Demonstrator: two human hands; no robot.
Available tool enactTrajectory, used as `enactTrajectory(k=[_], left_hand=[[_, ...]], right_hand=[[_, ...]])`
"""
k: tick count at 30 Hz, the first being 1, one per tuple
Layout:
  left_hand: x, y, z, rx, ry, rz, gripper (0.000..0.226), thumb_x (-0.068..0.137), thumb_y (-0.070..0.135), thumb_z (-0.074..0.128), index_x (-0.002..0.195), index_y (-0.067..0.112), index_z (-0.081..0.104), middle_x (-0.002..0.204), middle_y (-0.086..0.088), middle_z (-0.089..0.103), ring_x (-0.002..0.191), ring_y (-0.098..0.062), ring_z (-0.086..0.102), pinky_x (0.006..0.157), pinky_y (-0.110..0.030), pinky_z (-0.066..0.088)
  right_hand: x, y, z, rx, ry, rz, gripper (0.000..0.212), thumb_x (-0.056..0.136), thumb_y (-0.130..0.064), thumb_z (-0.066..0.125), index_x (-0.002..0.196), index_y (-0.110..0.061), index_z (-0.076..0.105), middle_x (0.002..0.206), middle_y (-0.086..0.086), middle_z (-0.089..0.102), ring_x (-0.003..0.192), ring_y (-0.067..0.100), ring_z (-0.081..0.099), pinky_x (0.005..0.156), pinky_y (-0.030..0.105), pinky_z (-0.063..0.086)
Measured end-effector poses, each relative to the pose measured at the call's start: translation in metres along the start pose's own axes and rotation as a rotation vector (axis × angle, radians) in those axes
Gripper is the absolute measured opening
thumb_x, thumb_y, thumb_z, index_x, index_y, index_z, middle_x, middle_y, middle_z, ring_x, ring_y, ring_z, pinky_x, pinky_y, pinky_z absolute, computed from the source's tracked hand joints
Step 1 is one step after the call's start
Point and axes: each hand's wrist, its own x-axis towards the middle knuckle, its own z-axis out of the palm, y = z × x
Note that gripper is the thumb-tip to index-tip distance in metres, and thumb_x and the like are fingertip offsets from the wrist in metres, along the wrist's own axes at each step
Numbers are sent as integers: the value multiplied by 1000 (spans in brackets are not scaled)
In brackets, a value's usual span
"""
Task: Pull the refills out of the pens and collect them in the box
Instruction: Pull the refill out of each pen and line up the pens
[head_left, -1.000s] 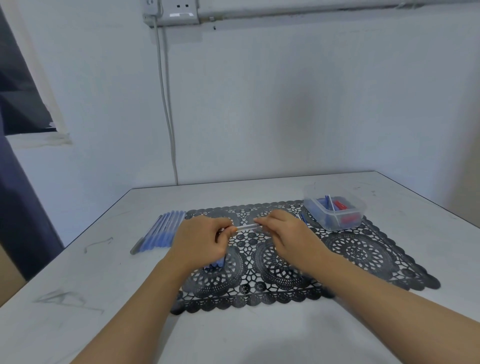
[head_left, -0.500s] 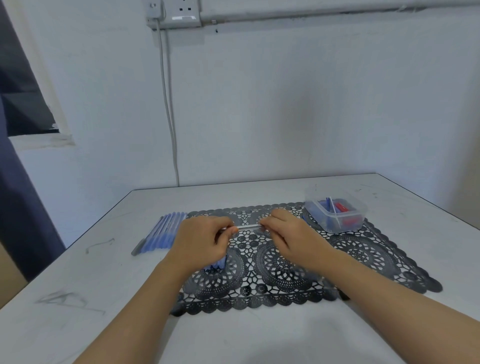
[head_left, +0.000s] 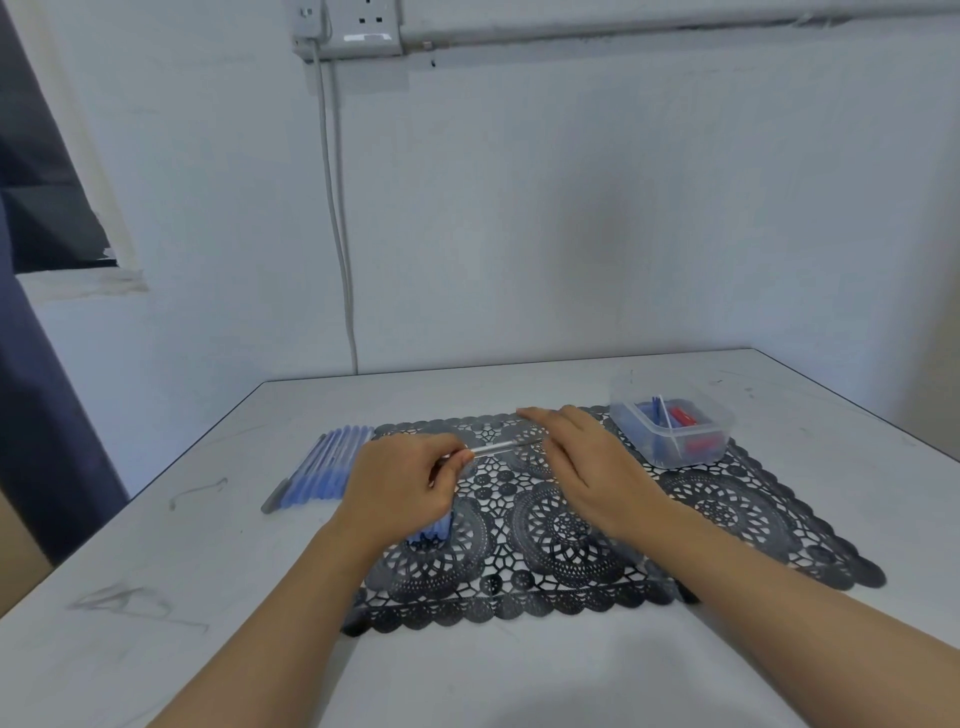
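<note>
A thin clear pen (head_left: 501, 447) sits just above the lace mat (head_left: 727, 509), the left hand (head_left: 400, 488) gripping one end, the right hand (head_left: 587, 462) pinching the other. Scuffed white table (head_left: 519, 675) under the mat; pale wall (head_left: 571, 234) beyond.

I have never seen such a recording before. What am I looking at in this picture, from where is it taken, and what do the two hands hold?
There is no machine here. A person works with bare hands, and one camera worn on the head looks forward and down, so both arms reach in from below. The left hand pinches one end of a thin clear tube, part of a pen. The other end goes under the right hand, which seems to pinch it too. On the white table lies a black lace mat. Beside its left edge lies a row of blue pens. At its far right corner stands a clear plastic box with blue and red pieces inside. Something blue shows under the left hand; I cannot tell what.
</note>
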Motion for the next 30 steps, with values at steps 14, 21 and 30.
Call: enactTrajectory(k=[14,21,30], left_hand=[[1,2,-3,66,145,-87,32,85,38,39,71,26,66,43,16,37,39,-1,39,33,-22,35],[2,-2,-1,100,150,-50,33,85,37,40,69,25,65,42,14,44,37,-2,37,31,-24,37],[4,-5,1,133,125,-17,31,86,37,40,67,27,62,46,18,31,38,3,28,36,-9,21]], right_hand=[[2,11,9,54,-6,222,16,97,-17,42,107,-13,55,90,1,65,80,13,60,74,34,50],[6,18,17,23,-102,187,16,91,-4,51,95,-7,66,93,0,61,83,8,52,76,17,41],[6,28,27,-20,-214,195,20,93,-6,49,102,-12,66,95,-7,54,85,5,50,80,16,39]])
